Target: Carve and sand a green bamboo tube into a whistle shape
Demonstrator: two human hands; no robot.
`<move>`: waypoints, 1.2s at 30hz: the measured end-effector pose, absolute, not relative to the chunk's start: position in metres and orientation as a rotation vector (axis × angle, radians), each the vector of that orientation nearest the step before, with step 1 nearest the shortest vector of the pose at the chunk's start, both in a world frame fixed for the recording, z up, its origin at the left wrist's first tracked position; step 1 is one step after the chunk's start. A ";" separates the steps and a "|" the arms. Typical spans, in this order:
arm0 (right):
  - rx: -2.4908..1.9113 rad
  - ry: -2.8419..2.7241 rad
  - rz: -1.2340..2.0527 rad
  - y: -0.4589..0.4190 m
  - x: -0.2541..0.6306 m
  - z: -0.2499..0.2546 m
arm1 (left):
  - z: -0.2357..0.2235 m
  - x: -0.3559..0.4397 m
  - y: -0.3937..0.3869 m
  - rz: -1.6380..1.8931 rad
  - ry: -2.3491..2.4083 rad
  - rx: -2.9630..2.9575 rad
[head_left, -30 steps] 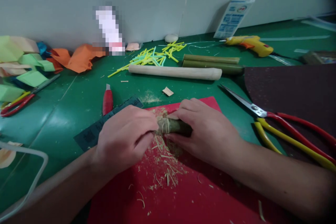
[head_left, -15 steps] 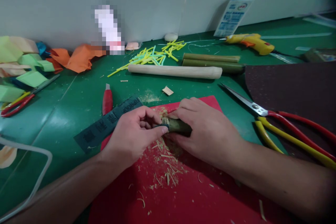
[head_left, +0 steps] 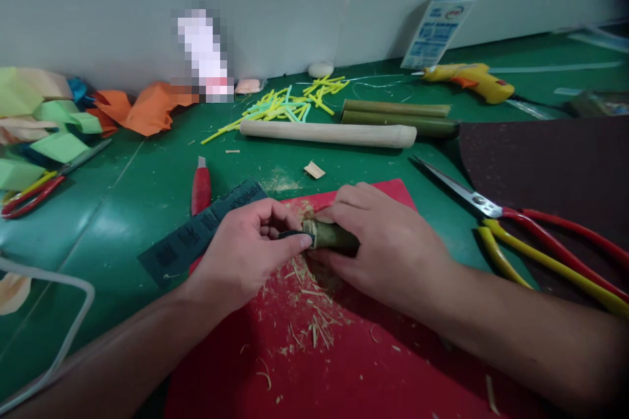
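My right hand [head_left: 381, 242] is wrapped over a short green bamboo piece [head_left: 334, 236], pressing it down on the red mat [head_left: 295, 366]. The left end of the bamboo, with a pale scraped ring, sticks out towards my left hand [head_left: 255, 242]. Between my left thumb and fingers is pinched a small dark strip of sandpaper [head_left: 293, 234], which touches that end. Bamboo shavings [head_left: 322, 327] and fine dust lie on the mat below my hands. A larger sandpaper sheet [head_left: 181, 245] lies flat just left of my left hand.
A red-handled cutter [head_left: 201, 190] lies behind the sandpaper. Large scissors [head_left: 484, 203] lie at right, beside a dark brown sheet [head_left: 550, 170]. Behind are a peeled bamboo stick [head_left: 327, 134], green bamboo lengths [head_left: 398, 119], cut yellow straws [head_left: 280, 107] and a glue gun [head_left: 469, 80].
My left thumb and the sandpaper strip have shifted slightly left along the bamboo's end, showing more of the strip. My right hand and the bamboo stay in place.
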State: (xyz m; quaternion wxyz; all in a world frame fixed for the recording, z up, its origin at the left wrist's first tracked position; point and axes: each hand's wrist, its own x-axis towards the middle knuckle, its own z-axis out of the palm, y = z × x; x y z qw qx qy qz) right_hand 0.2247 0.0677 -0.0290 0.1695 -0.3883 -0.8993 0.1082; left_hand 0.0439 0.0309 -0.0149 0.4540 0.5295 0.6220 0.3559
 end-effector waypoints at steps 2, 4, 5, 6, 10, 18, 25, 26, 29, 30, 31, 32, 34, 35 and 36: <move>-1.107 -2.552 0.316 0.068 0.225 -0.029 | -0.015 0.044 0.031 0.852 1.529 1.303; -1.121 -2.551 0.323 0.067 0.225 -0.029 | -0.016 0.043 0.030 0.838 1.535 1.316; -1.125 -2.549 0.324 0.067 0.225 -0.029 | -0.016 0.043 0.029 0.840 1.539 1.326; -1.129 -2.552 0.327 0.067 0.225 -0.029 | -0.016 0.042 0.028 0.847 1.541 1.338; -1.148 -2.561 0.338 0.066 0.225 -0.027 | -0.016 0.038 0.025 0.916 1.516 1.331; -0.939 -2.418 0.456 0.062 0.227 -0.020 | -0.015 0.032 0.019 1.023 1.470 1.578; -0.705 -2.310 0.513 0.062 0.230 -0.020 | -0.016 0.034 0.013 1.107 1.554 1.678; -0.675 -2.294 0.513 0.062 0.231 -0.020 | -0.017 0.034 0.012 1.126 1.564 1.728; -0.602 -2.245 0.519 0.061 0.232 -0.020 | -0.019 0.033 0.011 1.182 1.591 1.896; -0.591 -2.237 0.522 0.060 0.232 -0.020 | -0.019 0.033 0.011 1.194 1.595 1.945; -0.591 -2.235 0.519 0.060 0.231 -0.020 | -0.020 0.033 0.010 1.201 1.595 1.985; -0.595 -2.236 0.508 0.059 0.231 -0.020 | -0.020 0.034 0.011 1.219 1.583 2.014; -0.611 -2.244 0.475 0.059 0.230 -0.020 | -0.019 0.035 0.011 1.259 1.525 2.037; -0.617 -2.245 0.458 0.059 0.230 -0.021 | -0.019 0.036 0.012 1.283 1.487 2.041; -0.623 -2.247 0.446 0.059 0.229 -0.021 | -0.018 0.036 0.012 1.305 1.452 2.044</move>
